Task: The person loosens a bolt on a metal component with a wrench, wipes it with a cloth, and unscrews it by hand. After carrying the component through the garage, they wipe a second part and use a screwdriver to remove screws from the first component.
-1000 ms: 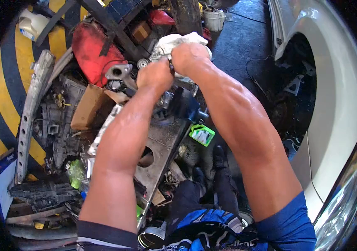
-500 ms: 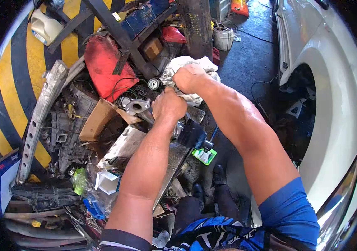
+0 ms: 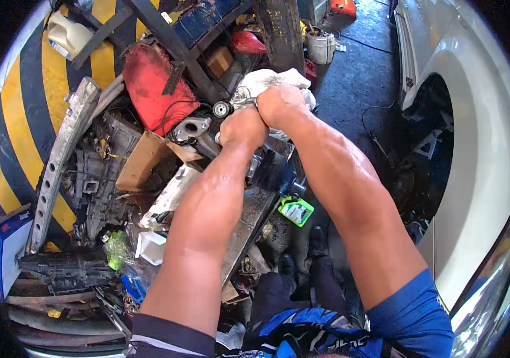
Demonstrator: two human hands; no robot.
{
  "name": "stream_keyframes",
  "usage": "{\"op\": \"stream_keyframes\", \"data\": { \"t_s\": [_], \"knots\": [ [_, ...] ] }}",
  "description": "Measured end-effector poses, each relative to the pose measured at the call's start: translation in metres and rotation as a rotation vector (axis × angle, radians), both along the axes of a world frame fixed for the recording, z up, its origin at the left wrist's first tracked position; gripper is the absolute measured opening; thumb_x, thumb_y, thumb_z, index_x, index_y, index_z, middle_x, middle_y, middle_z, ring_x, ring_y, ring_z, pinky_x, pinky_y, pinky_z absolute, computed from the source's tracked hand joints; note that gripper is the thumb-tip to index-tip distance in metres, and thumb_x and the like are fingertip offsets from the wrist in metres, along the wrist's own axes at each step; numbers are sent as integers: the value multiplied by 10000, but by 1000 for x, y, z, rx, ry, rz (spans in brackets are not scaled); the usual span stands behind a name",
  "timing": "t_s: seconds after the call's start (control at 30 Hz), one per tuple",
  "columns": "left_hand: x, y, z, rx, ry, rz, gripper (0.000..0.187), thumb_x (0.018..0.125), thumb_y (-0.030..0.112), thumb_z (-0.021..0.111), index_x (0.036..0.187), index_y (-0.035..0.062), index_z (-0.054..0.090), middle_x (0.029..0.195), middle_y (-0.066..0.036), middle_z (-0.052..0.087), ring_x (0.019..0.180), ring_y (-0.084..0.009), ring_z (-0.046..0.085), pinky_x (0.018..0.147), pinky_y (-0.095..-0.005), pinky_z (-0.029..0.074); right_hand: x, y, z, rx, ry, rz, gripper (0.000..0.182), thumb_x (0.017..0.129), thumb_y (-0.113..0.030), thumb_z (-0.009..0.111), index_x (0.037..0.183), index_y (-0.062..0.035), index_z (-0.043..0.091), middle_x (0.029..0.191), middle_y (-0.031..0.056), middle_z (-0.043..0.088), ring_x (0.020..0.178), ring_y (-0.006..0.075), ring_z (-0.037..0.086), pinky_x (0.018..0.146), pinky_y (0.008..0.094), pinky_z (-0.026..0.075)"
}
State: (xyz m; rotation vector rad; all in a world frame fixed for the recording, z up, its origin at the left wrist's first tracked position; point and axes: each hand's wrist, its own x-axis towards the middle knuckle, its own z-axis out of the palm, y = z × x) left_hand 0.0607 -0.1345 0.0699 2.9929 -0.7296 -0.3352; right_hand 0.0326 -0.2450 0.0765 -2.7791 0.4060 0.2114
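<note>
My left hand (image 3: 243, 127) is closed in a fist beside a metal pipe with a flange (image 3: 193, 127). Close against it, my right hand (image 3: 280, 105) is also closed, in front of a crumpled white cloth (image 3: 297, 79). The fingers of both hands are turned away from me, so whatever they grip is hidden. A small round metal part (image 3: 221, 109) lies just left of the cloth. Below my hands, a dark block-shaped device (image 3: 272, 171), perhaps a bench vise, sits at the edge of the workbench (image 3: 244, 230).
A white car (image 3: 479, 149) with an open wheel arch stands on the right. Greasy metal parts (image 3: 97, 161), a cardboard box (image 3: 141, 161) and a red sheet-like piece (image 3: 154, 89) crowd the left. A green-labelled container (image 3: 295, 211) is below the bench edge. A white bucket (image 3: 319, 49) stands behind.
My right hand has moved slightly right and down, and my left hand slightly up, so the two now meet. The whole view has shifted a little.
</note>
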Motion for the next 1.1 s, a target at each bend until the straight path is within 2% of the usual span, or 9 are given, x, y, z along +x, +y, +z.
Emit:
{"op": "stream_keyframes", "data": {
  "t_s": [0.2,0.3,0.37,0.4,0.47,0.67,0.8,0.9,1.1],
  "knots": [
    [-24,10,-20,24,10,-13,329,893,219,567,1168,92,693,1164,-215,694,1104,-387,664,967,-477,516,-22,6,-30,-38,39,58,306,926,-206,545,1131,-122,757,1206,121,710,1109,273,694,931,401,547],
    [-33,19,-37,88,26,36,347,897,249,552,1176,93,688,1138,-210,702,1091,-378,671,975,-481,516,-28,14,-58,-69,-40,127,294,903,-172,545,1086,-89,761,1175,174,707,1076,315,700,905,431,559],
    [-29,23,-31,63,-48,-101,326,882,227,564,1149,87,688,1122,-210,705,1077,-378,674,954,-495,521,-44,18,-39,24,-48,-5,295,902,-171,544,1089,-106,763,1174,180,705,1062,319,704,899,432,563],
    [-23,19,-30,47,-54,-113,318,877,221,569,1139,84,688,1112,-209,708,1068,-380,675,947,-497,522,-26,7,-33,-25,-43,-1,313,917,-208,549,1135,-112,753,1209,133,705,1108,278,693,929,407,550],
    [-13,14,-19,14,-67,-136,303,866,208,580,1118,77,688,1092,-206,713,1051,-384,679,933,-500,525,-15,3,-30,-42,-7,12,317,915,-201,545,1136,-105,751,1207,138,704,1105,281,693,926,406,552],
    [-6,13,-25,-49,16,-16,281,858,194,601,1097,78,691,1089,-230,708,1055,-406,674,923,-505,521,-3,-2,-26,-18,60,77,303,889,-184,569,1108,-101,760,1176,151,714,1086,303,696,920,423,550],
    [3,5,-8,-73,86,178,293,859,181,605,1099,28,673,1111,-232,706,1078,-384,676,929,-473,523,37,-7,-24,-138,-29,376,260,867,-186,586,1020,-96,777,1095,159,733,1032,330,705,887,424,556],
    [8,5,-13,-92,105,241,332,842,196,627,1114,7,656,1124,-242,701,1089,-385,672,932,-466,523,56,-7,-29,-172,-71,504,260,869,-192,581,1007,-91,776,1076,156,737,1021,335,707,885,432,556],
    [-8,3,-16,-70,58,195,359,829,243,653,1100,8,649,1108,-253,698,1081,-396,666,938,-485,513,31,-14,-41,-141,-37,419,264,873,-179,574,1023,-94,774,1073,161,736,1021,326,709,883,439,556]
  ]
}}
